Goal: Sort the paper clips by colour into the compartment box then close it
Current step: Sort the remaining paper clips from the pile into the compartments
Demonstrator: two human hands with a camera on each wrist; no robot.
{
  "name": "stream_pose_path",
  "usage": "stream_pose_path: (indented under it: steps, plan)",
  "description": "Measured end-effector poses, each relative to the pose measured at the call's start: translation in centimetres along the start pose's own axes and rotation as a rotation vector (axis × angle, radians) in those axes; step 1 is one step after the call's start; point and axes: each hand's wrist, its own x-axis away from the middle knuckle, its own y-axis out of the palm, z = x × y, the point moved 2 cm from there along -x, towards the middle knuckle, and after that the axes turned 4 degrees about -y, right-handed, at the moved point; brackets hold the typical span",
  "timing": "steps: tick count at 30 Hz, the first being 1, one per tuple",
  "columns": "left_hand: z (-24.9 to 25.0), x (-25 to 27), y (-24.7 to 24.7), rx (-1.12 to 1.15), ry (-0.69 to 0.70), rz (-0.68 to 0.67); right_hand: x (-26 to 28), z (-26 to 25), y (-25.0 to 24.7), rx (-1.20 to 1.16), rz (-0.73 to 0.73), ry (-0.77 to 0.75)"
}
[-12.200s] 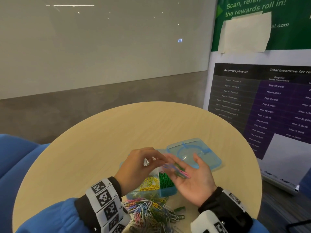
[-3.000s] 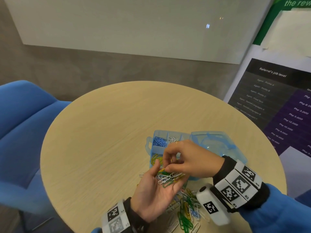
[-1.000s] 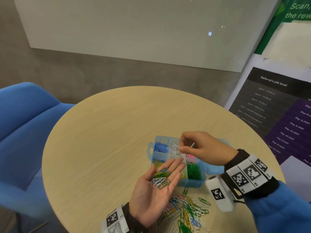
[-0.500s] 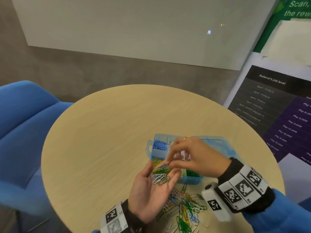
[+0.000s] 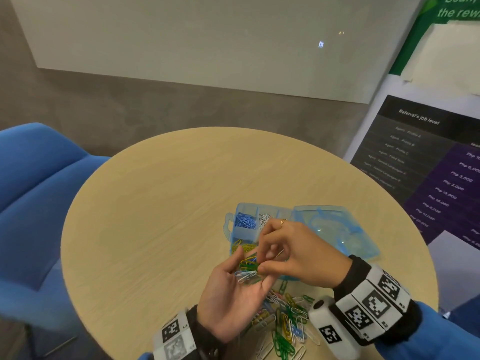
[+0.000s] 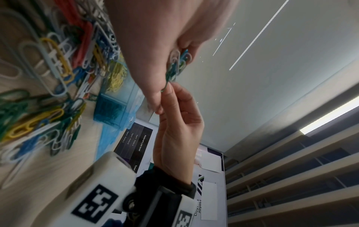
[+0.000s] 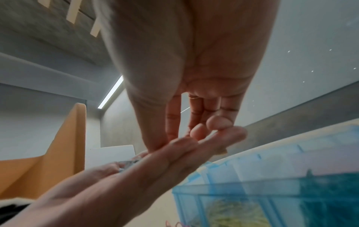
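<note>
My left hand lies palm up over the table's near side and carries a small heap of mixed paper clips. My right hand hovers over that palm, with thumb and forefinger pinching a green clip from the heap. Behind the hands, the blue compartment box stands with its lid folded open to the right. Blue clips, white clips and yellow clips show in separate compartments; my hands hide the rest. In the right wrist view the box wall is just below my fingers.
A loose pile of mixed clips lies on the round wooden table by its near edge, between my wrists. A blue chair stands to the left. A poster board stands at the right.
One second ago my right hand was over the box's white compartment with a white clip. It has come back to my left palm and now picks at the heap there.
</note>
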Motion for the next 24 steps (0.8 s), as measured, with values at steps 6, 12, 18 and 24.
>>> stream_pose_path:
  steps: [6,12,18,24]
  plan:
    - [-0.4,-0.4,0.0,0.054,-0.045,-0.097,0.5,0.4,0.4,0.03,-0.046,-0.021]
    - [-0.1,-0.7,-0.5,0.062,-0.051,-0.074,1.2,0.6,-1.3,0.027,-0.071,0.02]
    - [0.0,-0.8,-0.5,-0.013,-0.088,-0.043,2.5,3.0,-4.0,0.338,0.102,0.273]
    - [0.0,-0.7,-0.7,-0.1,-0.105,-0.031,1.8,0.8,-1.8,0.115,0.139,-0.038]
